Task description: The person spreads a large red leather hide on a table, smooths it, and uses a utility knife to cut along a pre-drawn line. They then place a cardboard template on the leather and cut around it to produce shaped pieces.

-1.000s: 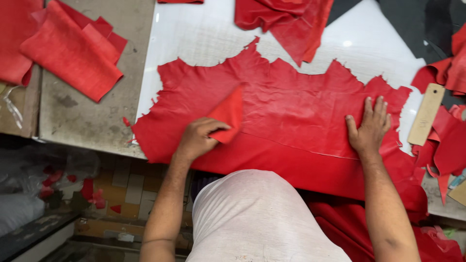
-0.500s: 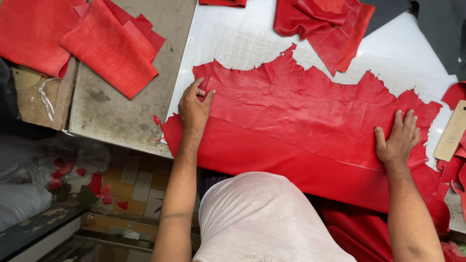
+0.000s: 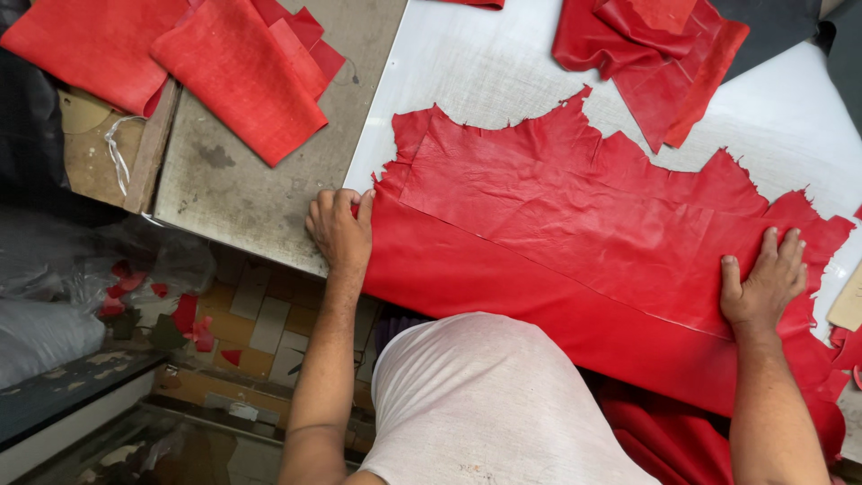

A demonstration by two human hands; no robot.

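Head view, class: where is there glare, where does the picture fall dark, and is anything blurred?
Head view: soft glare whitens the white cutting board at upper right; the red leather hide is evenly lit, with a faint sheen on its folds; the floor under the grey table at lower left falls dark; the left hand and right hand look sharp, without motion blur.

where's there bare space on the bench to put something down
Bare white board shows above the big red hide, between the grey slab and the folded red pieces. More white lies right of those pieces. The grey slab's lower part is bare too. The left hand and right hand press on the hide's ends.
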